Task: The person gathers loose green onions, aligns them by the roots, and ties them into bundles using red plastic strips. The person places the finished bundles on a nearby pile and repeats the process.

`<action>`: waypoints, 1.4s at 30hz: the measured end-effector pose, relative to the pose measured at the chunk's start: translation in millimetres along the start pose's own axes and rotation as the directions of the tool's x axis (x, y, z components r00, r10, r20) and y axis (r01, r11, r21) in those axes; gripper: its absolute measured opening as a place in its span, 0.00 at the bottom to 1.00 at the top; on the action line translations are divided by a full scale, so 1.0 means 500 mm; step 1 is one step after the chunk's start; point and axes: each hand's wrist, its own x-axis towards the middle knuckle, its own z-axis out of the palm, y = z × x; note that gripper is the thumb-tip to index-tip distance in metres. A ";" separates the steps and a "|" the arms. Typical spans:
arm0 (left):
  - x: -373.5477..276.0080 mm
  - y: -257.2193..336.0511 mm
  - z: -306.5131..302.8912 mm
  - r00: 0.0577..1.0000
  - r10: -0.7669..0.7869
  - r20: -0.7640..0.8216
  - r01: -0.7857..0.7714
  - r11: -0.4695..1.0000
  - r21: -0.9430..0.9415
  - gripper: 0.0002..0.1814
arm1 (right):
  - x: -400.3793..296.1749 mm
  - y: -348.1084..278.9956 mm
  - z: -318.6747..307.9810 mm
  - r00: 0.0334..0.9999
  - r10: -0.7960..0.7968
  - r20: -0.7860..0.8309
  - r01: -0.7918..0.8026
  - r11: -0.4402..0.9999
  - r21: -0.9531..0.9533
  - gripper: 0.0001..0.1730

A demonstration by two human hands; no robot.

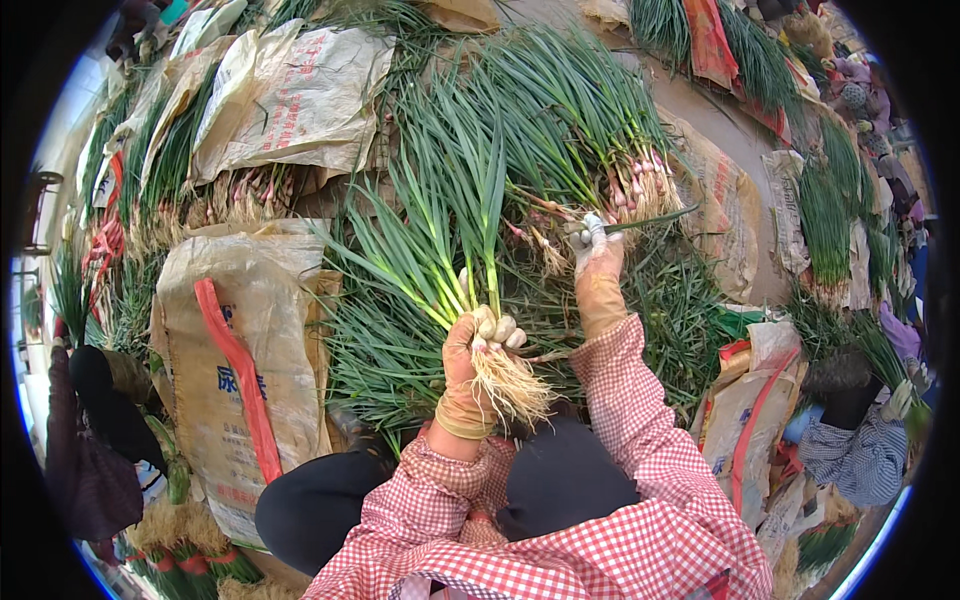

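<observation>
My left hand, in a tan glove with whitish fingertips, grips a small bunch of green garlic by its pale bulbs. The roots hang down over my wrist side and the leaves fan out up and to the left. Farther out, my right hand, gloved the same way, has a long green leaf pinched between thumb and fingers. Several loose stalks with reddish bulbs lie just left of it. Beyond it rests a large pile of green garlic, bulbs toward the right.
Cut leaves litter the ground before my knees. A woven sack with a red strap lies at left, another sack at right. Bunches under a pale sack sit at upper left. Other people work at both sides.
</observation>
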 end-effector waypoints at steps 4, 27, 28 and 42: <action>-0.024 0.027 0.041 0.987 -0.025 -0.157 0.006 0.993 -0.121 0.11 | -0.155 0.002 0.069 0.645 0.593 0.481 -0.440 0.804 -0.401 0.16; 0.003 0.069 -0.130 0.999 -0.044 -0.016 0.046 0.991 0.128 0.30 | -0.314 -0.116 0.065 0.590 0.707 0.389 -0.024 0.497 -0.867 0.22; 0.016 0.061 -0.127 1.000 -0.005 0.004 0.004 0.993 0.119 0.29 | -0.321 -0.047 0.045 0.553 0.427 0.716 0.490 0.528 -0.694 0.22; 0.019 0.128 -0.150 0.978 0.158 -0.137 -0.184 0.962 -0.204 0.17 | -0.334 -0.308 -0.058 0.820 0.552 0.148 0.549 -0.690 -0.472 0.26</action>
